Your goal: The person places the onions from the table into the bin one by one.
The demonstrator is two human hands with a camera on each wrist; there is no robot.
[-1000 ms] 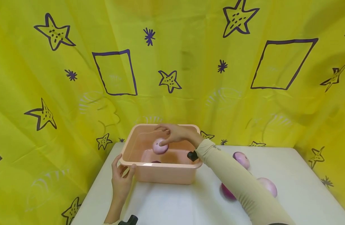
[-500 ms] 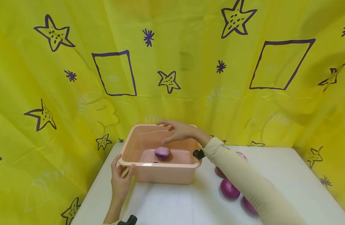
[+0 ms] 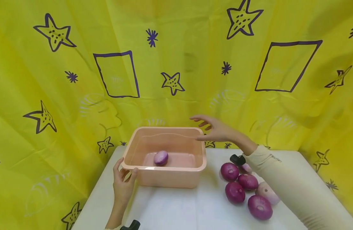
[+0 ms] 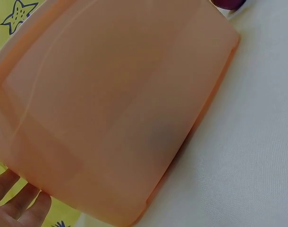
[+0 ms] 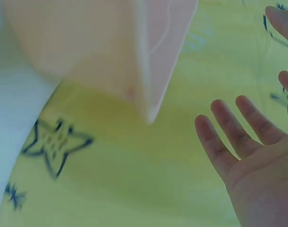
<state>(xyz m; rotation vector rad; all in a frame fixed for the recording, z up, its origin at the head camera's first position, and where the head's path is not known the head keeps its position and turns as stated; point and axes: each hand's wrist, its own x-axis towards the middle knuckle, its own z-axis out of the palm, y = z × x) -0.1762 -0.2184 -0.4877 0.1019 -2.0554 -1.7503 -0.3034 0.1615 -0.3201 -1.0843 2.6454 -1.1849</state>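
A peach plastic basin [image 3: 168, 177] stands on the table, and one red onion [image 3: 160, 158] lies on its floor. At the basin's front left corner my left hand [image 3: 123, 187] grips the rim, thumb in front and fingers along the left side. The left wrist view shows some of its fingers [image 4: 38, 208] against the basin wall. My right hand [image 3: 215, 127] is raised beside the basin's right rim, fingers spread and holding nothing. In the right wrist view its fingers [image 5: 224, 144] are apart from the basin.
Several red onions [image 3: 235, 192] sit in a cluster right of the basin on the white table [image 3: 168, 210], partly under the right forearm [image 3: 283, 182]. A yellow curtain [image 3: 176, 108] with drawn stars hangs behind and at both sides.
My right hand has let go of the onion, which dropped to the basin's floor. The hand then moved right, out past the rim. The left hand stayed on the basin.
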